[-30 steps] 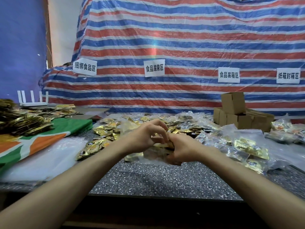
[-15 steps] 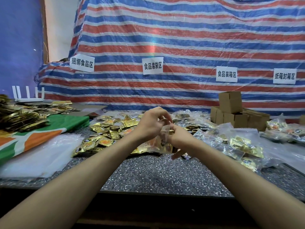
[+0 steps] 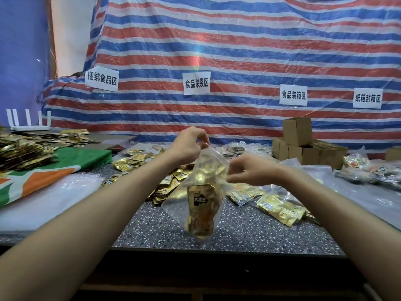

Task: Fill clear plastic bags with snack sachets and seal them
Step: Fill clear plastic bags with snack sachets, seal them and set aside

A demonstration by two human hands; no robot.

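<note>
Currently the clear plastic bag (image 3: 204, 187) hangs above the counter (image 3: 249, 233), its long axis near upright and its mouth slanting between the hands. The left hand (image 3: 188, 146) pinches the higher corner, the right hand (image 3: 249, 170) the lower edge. Gold snack sachets (image 3: 200, 211) sit bunched in the bag's bottom, so sealing looks next; loose sachets (image 3: 171, 183) lie behind

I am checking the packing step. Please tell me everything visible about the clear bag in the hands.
The clear bag is thin, see-through plastic, hanging upright above the speckled table. Gold sachets crowd its lower part. The left hand pinches its top corner; the right hand pinches the top edge opposite. Whether it is sealed cannot be seen.
</note>
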